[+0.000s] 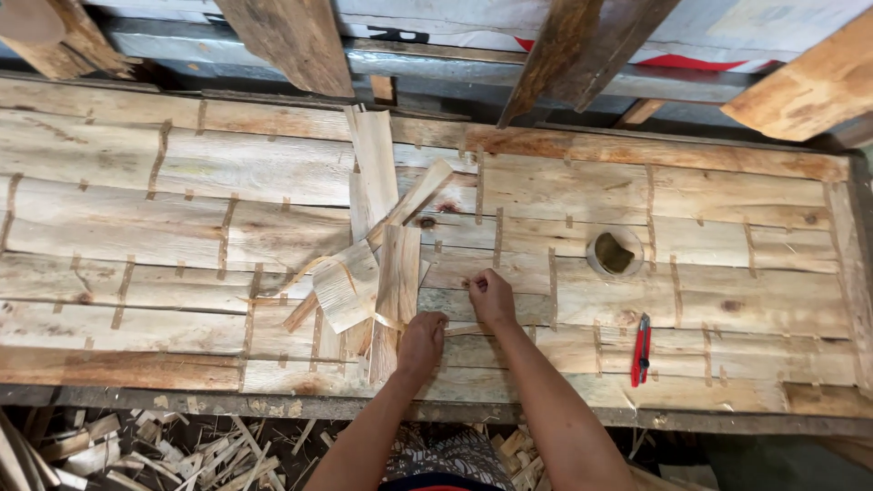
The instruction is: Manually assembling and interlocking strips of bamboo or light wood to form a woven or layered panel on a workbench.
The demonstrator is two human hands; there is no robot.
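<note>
Veneer sheets [273,173] cover nearly the whole workbench [546,414], laid edge to edge and joined by many short strips of tape [159,159] across the seams. Judging from that, most of the patching looks done: the left and right stretches lie flat and taped. What seems left is the middle, where a loose pile of veneer scraps [377,264] sits untaped, some pieces curling, one long piece [375,164] standing out toward the far edge.

Both hands work at the near edge, just right of that pile. The left hand [423,341] is closed in a loose fist, pressing down on the veneer and apparently pinching a thin pale strip [459,329] that runs across to the other hand. The right hand [491,295] has its fingers curled, fingertips pinched on the seam; what exactly they grip is too small to tell.

The wood is pale, thin and rough-grained, with darker knots and one round hole [616,252] to the right. A red utility knife [641,350] lies well apart on the right side. Offcuts [182,450] litter the floor below the bench.
</note>
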